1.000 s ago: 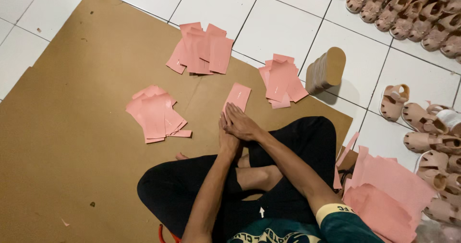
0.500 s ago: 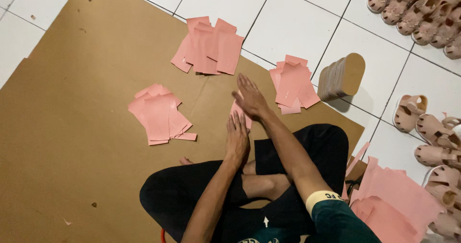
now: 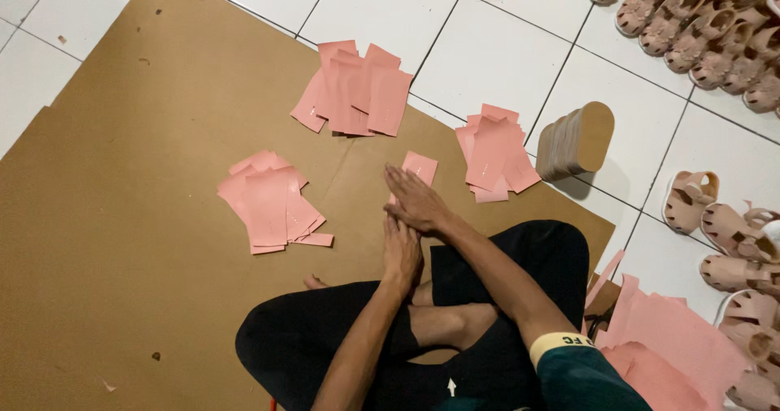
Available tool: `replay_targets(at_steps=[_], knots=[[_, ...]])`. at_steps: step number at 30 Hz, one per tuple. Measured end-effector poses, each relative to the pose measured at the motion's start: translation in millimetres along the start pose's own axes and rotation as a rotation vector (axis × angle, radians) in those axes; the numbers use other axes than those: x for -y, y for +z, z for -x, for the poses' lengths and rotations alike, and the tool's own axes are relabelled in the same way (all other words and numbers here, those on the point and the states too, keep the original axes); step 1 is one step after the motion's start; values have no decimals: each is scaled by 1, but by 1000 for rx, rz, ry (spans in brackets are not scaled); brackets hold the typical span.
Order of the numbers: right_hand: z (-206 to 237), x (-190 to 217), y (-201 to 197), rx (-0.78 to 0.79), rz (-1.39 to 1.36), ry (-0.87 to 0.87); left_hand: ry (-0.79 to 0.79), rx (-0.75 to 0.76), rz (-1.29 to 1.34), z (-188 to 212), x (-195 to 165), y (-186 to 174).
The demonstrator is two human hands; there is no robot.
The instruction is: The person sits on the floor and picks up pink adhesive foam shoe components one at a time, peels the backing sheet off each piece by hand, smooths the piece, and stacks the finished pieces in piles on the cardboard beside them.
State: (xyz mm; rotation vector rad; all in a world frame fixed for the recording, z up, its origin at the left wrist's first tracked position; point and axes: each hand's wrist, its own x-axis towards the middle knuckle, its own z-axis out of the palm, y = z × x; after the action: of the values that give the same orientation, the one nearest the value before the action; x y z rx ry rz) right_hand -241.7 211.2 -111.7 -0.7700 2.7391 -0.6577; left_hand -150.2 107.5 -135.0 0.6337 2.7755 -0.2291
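Head view shows the left hand (image 3: 402,251) flat and ungripping on brown cardboard (image 3: 122,240), the right hand (image 3: 414,201) just beyond, fingers extended, pressing a pink paper piece (image 3: 421,167), with pink stacks at ten (image 3: 272,204), twelve (image 3: 355,93) and one o'clock (image 3: 493,153).

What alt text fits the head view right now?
A seated person's right hand presses a pink paper piece flat on brown cardboard, left hand just behind. Three pink piles surround it; sandals line the tiled floor.
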Motion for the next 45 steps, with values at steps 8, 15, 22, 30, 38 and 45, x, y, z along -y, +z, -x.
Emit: replay_targets(at_steps=[8, 15, 22, 30, 38, 45], knots=[[-43, -24, -74, -191, -911, 480, -109, -255, 109, -8, 1, 19], [-5, -61, -79, -109, -196, 452, -138, -477, 605, 1, 13, 8], [55, -32, -63, -442, -1332, 546, -467, -386, 1376, 37, 25, -54], [105, 73, -81, -671, -1615, 235, -45, -734, 1746, 69, 51, -168], [137, 130, -158, -685, -1142, 88, 48, -676, 1611, 132, 81, -246], [144, 149, -164, -762, -1229, 85, 101, -609, 1816, 146, 54, -244]])
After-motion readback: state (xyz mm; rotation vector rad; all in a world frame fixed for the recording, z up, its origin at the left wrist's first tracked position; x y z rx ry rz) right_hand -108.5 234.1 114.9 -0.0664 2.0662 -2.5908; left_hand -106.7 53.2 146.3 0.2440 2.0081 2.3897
